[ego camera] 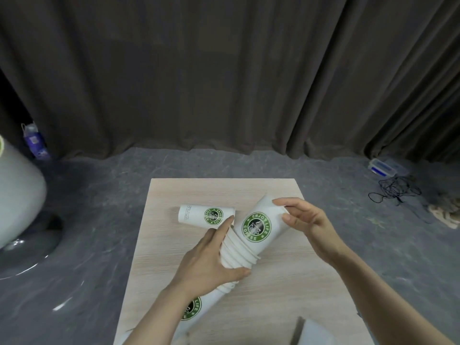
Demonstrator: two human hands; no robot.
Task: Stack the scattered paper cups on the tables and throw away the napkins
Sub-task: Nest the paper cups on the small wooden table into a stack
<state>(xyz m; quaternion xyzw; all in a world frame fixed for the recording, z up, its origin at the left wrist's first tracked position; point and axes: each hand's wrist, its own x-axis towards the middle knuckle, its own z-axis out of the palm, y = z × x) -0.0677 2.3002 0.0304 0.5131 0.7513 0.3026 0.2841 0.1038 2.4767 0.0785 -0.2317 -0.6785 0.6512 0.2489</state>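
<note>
Both hands' grip: cup stack (239, 252), top cup (258, 225).

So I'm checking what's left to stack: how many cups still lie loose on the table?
1. The loose cup lies on its side on the table, beyond the left hand. The rest are nested in the stack held by the hands.
</note>
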